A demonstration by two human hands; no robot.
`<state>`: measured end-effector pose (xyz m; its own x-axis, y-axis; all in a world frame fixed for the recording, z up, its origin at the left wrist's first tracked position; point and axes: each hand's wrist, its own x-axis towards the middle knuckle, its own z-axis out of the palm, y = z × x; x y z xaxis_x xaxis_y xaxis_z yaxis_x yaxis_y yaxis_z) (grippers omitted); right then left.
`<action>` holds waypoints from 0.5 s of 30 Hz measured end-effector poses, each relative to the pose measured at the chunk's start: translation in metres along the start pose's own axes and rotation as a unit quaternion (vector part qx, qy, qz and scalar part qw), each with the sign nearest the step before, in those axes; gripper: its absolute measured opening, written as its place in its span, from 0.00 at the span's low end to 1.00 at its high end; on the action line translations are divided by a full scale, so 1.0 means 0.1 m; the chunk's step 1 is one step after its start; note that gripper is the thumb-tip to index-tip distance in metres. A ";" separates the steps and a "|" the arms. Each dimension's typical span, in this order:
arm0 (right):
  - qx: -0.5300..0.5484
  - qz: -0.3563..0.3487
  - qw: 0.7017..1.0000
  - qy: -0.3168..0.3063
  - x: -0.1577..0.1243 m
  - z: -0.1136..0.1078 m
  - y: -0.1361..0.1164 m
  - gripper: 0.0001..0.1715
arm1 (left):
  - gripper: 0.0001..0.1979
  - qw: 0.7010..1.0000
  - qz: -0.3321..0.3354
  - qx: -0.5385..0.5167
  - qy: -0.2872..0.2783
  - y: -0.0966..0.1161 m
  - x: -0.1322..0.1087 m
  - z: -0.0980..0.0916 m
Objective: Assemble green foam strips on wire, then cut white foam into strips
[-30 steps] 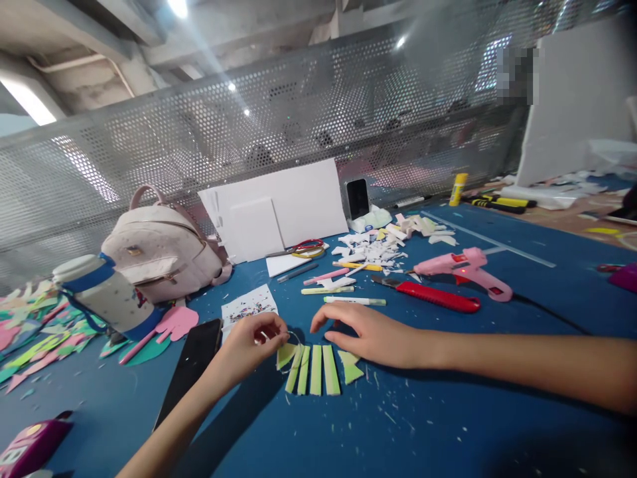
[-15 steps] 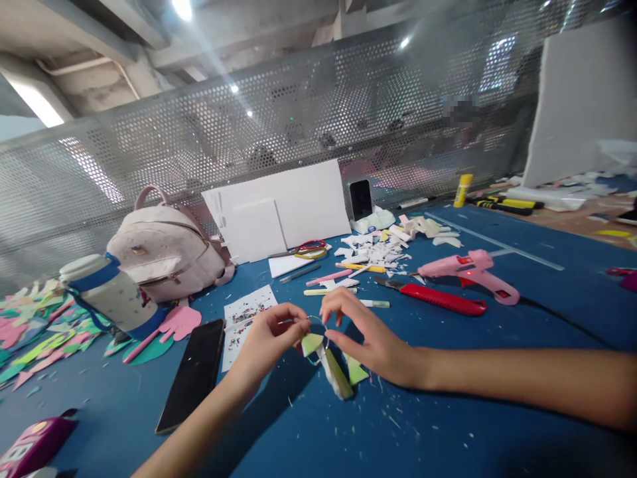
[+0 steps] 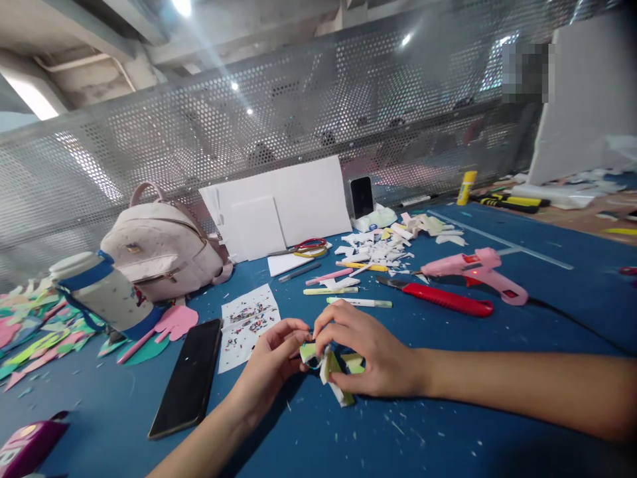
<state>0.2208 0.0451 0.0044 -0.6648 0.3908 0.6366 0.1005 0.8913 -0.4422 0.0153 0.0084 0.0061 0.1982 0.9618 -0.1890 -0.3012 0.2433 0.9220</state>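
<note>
My left hand (image 3: 276, 355) pinches the near end of a small light-green and white craft piece (image 3: 343, 397), which looks like foam or card. A thin bluish loop, wire or string, shows at its upper left, partly hidden by fingers. Bent around the piece from the right, my right hand (image 3: 371, 352) has its thumb against the middle and its fingertips close to the left hand's. Both hands stay low over the blue table (image 3: 398, 438). Left of them lies a white sheet (image 3: 239, 355) strewn with small dark and coloured bits.
A black phone (image 3: 186, 378) lies at the left, before a bottle (image 3: 102, 292) and a backpack (image 3: 162, 249). Beyond my hands are markers (image 3: 361, 303), scissors (image 3: 311, 249) and white scraps (image 3: 375, 249). A red utility knife (image 3: 448, 300) and a pink glue gun (image 3: 472, 269) lie to the right.
My right hand has shifted slightly down and left, and its fingers have closed around the green piece. The piece has turned a little; my left hand keeps its pinch.
</note>
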 end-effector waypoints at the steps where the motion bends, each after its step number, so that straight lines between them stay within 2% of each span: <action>1: -0.002 -0.001 1.000 -0.002 0.00 0.00 0.00 0.14 | 0.16 1.000 0.002 -0.003 0.000 0.00 -0.01 0.00; 8: 0.022 0.003 1.000 -0.012 0.00 0.01 0.02 0.10 | 0.16 1.000 0.016 0.006 0.009 0.01 -0.04 0.02; 15: 0.060 0.054 0.997 -0.006 0.01 0.01 0.02 0.07 | 0.14 0.998 0.063 0.012 0.007 -0.03 -0.01 -0.03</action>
<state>0.2202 0.0473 0.0032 -0.6646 0.4787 0.5738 0.0824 0.8101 -0.5804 0.0133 0.0067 0.0024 0.1462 0.9864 -0.0751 -0.3009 0.1167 0.9465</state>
